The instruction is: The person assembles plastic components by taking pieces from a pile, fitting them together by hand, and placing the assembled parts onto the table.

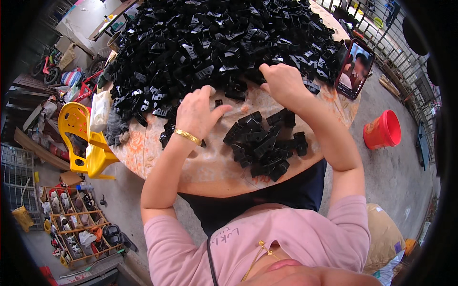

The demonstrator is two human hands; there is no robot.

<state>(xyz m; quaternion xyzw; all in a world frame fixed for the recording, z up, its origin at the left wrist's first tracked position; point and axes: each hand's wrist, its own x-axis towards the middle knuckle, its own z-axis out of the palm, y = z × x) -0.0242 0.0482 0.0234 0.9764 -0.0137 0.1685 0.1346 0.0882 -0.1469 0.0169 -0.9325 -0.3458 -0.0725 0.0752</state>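
Observation:
A large heap of black plastic parts [214, 47] covers the far side of the table. My left hand [196, 112], a gold bangle at its wrist, rests at the heap's near edge. Its thumb stands apart from the fingers, and a small black piece lies just beyond the thumb. Farther right, my right hand [285, 85] reaches the heap's edge with bent fingers, the thumb apart from the index finger. Some of its fingers are hidden, and I see no part held in it. Between my forearms sits a smaller pile of black plastic parts [265, 143] near the table's front edge.
A flowered cloth [136, 148] covers the round table. A phone [354, 69] stands at its right edge, playing a video. A red bucket [381, 129] is on the floor to the right. At left are a yellow chair [98, 155] and a shoe rack [76, 224].

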